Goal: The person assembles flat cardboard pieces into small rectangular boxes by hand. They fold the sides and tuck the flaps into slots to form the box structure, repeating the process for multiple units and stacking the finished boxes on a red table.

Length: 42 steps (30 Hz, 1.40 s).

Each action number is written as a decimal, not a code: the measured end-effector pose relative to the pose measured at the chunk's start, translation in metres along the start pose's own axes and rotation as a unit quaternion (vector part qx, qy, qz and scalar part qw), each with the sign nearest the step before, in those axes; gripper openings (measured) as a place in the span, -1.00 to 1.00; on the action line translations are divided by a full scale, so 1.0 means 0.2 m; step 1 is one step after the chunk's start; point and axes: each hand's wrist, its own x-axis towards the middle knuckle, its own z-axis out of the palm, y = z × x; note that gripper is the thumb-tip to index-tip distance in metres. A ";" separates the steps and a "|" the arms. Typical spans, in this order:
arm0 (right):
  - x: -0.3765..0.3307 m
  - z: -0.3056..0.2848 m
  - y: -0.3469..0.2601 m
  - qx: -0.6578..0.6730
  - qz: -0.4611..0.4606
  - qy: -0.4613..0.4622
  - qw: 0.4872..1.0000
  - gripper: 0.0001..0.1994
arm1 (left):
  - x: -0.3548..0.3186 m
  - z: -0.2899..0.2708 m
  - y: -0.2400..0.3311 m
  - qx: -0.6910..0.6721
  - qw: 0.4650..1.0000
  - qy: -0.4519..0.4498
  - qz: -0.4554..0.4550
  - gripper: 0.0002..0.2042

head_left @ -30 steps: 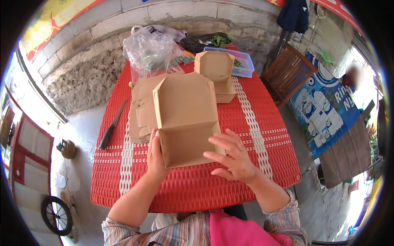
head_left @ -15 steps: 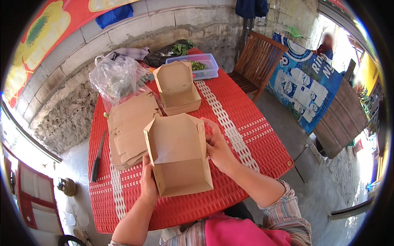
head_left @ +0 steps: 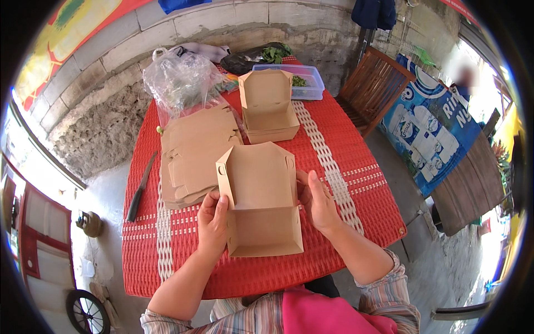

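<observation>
An open brown cardboard food box is before me at the table's near side, its lid raised away from me. My left hand is closed on its left side, thumb in front near the fold between lid and base. Beside the lid's right edge, my right hand has its thumb raised and fingers apart; the fingertips are at the edge, and whether they touch is unclear. Farther back stands another open brown box, seemingly on stacked ones. Flat, unfolded box blanks lie piled left of both boxes.
A dark-handled knife lies by the table's left edge. Toward the back are a clear plastic bag, a black bag with leafy greens, and a clear tub of chopped greens. The red woven table has a wooden chair at its far right.
The box in my hands has tipped flatter. My right thumb has come off the lid's side and its fingers have spread. The view has shifted, moving the table's contents rightward in the picture.
</observation>
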 end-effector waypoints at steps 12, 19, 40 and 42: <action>0.04 0.03 0.06 -0.108 -0.074 0.000 0.991 -0.54 | -0.02 0.01 0.03 -0.020 0.999 -0.030 -0.011 -0.69; -0.02 0.06 0.05 -0.068 -0.030 0.008 0.997 -0.65 | -0.03 -0.01 0.05 0.020 0.997 -0.075 -0.008 -0.72; 0.06 0.01 0.17 -0.400 -0.266 0.137 0.866 -0.86 | 0.02 0.10 0.03 0.025 0.993 0.012 -0.119 -0.68; 0.03 0.02 0.16 -0.428 -0.312 0.136 0.837 -0.89 | 0.03 0.11 0.07 0.047 0.994 0.010 -0.098 -0.68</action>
